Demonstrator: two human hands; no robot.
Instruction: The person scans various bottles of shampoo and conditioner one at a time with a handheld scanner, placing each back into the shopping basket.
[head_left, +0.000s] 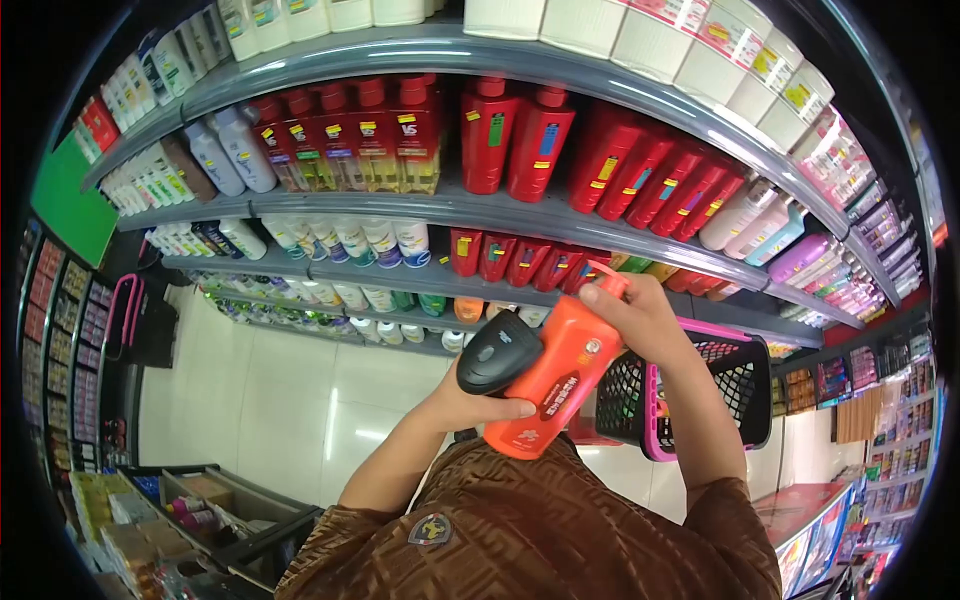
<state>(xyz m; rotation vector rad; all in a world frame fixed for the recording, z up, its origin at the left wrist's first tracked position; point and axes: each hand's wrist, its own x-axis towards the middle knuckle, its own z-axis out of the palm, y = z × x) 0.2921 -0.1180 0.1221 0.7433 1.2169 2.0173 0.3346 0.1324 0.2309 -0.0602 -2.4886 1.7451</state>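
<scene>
In the middle of the head view is an orange-red pump bottle [565,375], tilted, with its pump at the upper right and its printed label facing up. My right hand [635,315] is closed round its neck, just below the pump. Lower down, my left hand [465,400] holds a black handheld scanner [500,352], which lies against the bottle's left side. The left thumb rests on the lower part of the bottle. The left fingers are mostly hidden under the scanner.
Beyond my hands, a curved shelf [350,208] holds several red bottles [488,140] and other bottles. A black and pink basket [715,385] is beside my right forearm. At the lower left stands a cart [270,540] with boxes. Another pink-handled basket [140,330] is far left.
</scene>
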